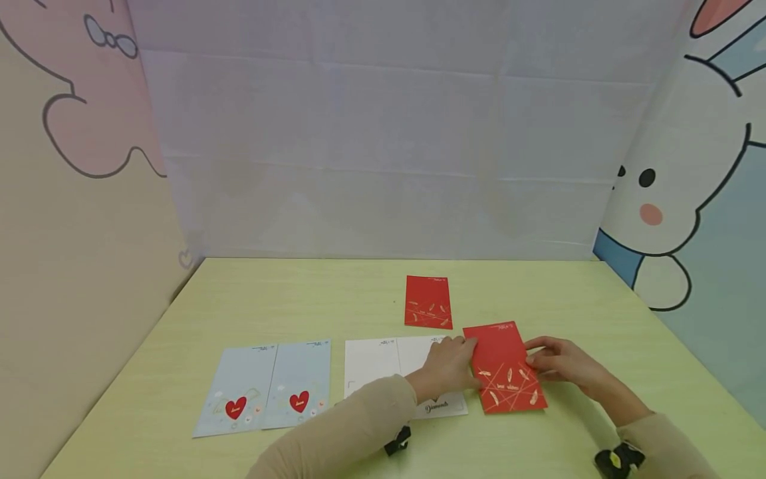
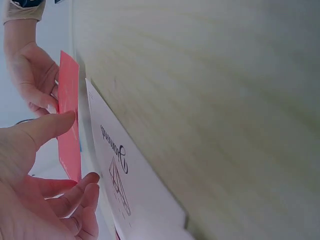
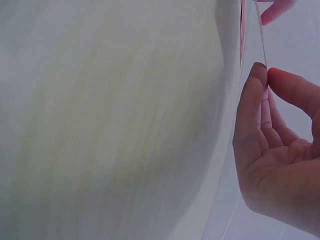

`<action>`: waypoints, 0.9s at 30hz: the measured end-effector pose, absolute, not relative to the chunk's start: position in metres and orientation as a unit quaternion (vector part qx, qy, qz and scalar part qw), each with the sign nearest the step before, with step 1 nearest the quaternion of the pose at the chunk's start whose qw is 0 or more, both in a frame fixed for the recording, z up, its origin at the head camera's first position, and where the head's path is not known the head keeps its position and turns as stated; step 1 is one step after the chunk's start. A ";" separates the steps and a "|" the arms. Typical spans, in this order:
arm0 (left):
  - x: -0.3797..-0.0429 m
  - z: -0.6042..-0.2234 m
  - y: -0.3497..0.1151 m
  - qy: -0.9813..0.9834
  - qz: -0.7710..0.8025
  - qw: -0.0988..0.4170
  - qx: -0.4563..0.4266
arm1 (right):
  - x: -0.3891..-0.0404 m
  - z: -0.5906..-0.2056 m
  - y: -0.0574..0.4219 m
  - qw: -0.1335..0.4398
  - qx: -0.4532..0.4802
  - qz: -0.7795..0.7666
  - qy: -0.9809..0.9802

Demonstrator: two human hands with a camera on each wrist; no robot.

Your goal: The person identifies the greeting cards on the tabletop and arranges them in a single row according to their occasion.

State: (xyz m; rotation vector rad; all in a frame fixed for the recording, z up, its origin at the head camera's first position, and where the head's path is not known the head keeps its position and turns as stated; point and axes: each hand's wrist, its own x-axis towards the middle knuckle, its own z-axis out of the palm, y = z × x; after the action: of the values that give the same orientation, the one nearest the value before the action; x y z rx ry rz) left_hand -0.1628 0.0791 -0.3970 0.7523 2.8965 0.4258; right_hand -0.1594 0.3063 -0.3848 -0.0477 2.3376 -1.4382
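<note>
A red greeting card (image 1: 505,366) with gold feathers and lines is held between both hands, lifted slightly off the table. My left hand (image 1: 449,366) grips its left side, thumb near the lower part and fingers near the upper corner; the left wrist view shows the thumb (image 2: 60,125) against the card. At the opposite side my right hand (image 1: 565,366) pinches the edge between thumb and fingers, seen edge-on in the right wrist view (image 3: 280,145). Beneath the left forearm lies an open white card (image 1: 371,359) marked "Diamonds", partly hidden.
Another red card (image 1: 427,303) lies farther back on the pale wooden table (image 1: 299,293). To the left rests an open light-blue card (image 1: 245,372) with red hearts. A white sheet (image 1: 383,133) hangs behind the table, and cartoon-printed walls (image 1: 676,179) flank it.
</note>
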 end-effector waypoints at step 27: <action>-0.163 -0.401 0.079 0.955 0.117 0.067 0.263 | -0.158 -0.392 0.301 0.188 -0.042 -0.463 0.865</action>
State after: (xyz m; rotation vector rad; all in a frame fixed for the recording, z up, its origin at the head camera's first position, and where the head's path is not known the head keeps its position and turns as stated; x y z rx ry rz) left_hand -0.1634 0.0792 -0.4008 0.7938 2.8795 0.3537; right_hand -0.1579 0.3015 -0.3920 -0.1195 2.4334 -1.3024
